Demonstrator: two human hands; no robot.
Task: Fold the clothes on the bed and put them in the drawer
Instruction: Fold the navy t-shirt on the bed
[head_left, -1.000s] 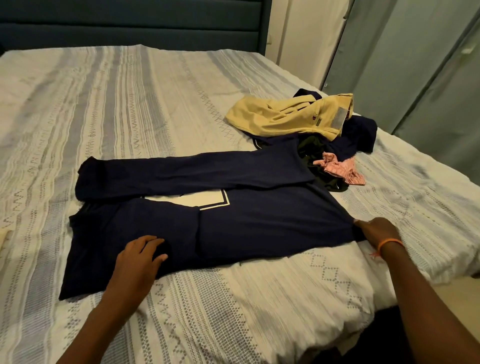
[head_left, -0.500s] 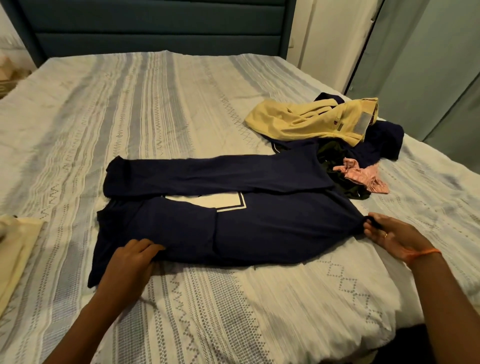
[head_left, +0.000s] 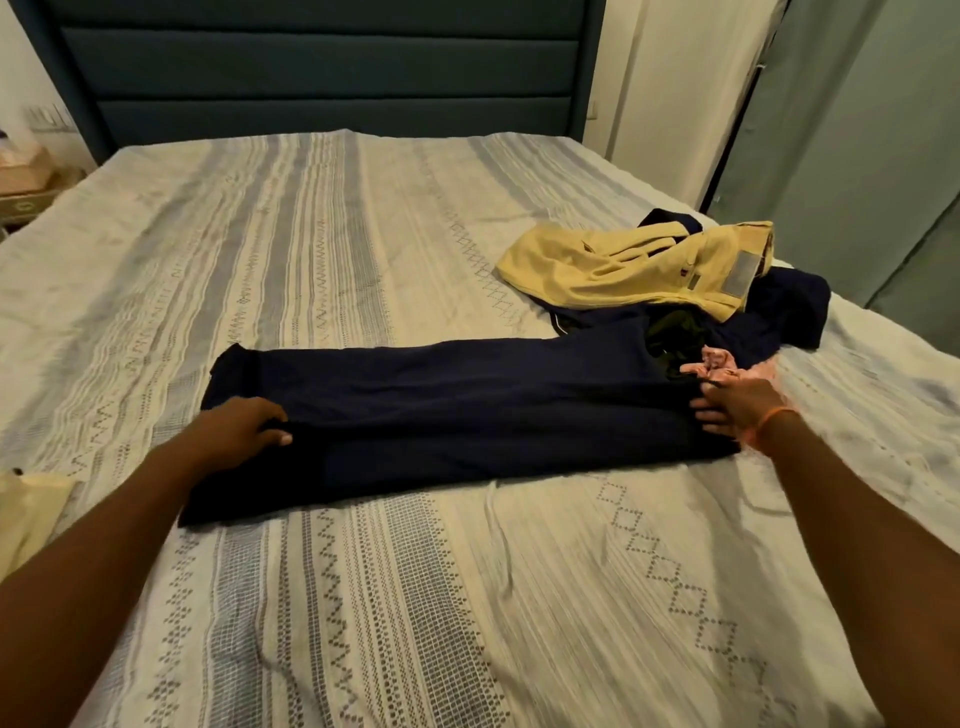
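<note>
1. Head view looks down on a bed (head_left: 363, 597) spread with a cream cover that carries grey-blue woven stripes and zigzags, with a dark teal padded headboard (head_left: 322, 73) at its far end.
2. Across the middle of the bed lies a navy garment (head_left: 467, 415), folded lengthwise into a long, flat band that runs left to right; its cloth is plain, dark and fairly smooth, with a soft crease along its length.
3. Beyond its right end sits a loose pile: yellow trousers (head_left: 639, 270) crumpled on top, with more navy cloth (head_left: 789, 312) beneath them and a small pink item (head_left: 711, 366) at the near edge.
4. At the left edge of the bed a corner of a cream piece of cloth (head_left: 26, 509) shows.
5. The left hand (head_left: 239, 428) rests on the left part of the navy garment, fingers curled over its fold and gripping it.
6. The right hand (head_left: 737, 410), with an orange band (head_left: 769, 418) at the wrist, pinches the garment's right end, just beside the pink item.
</note>
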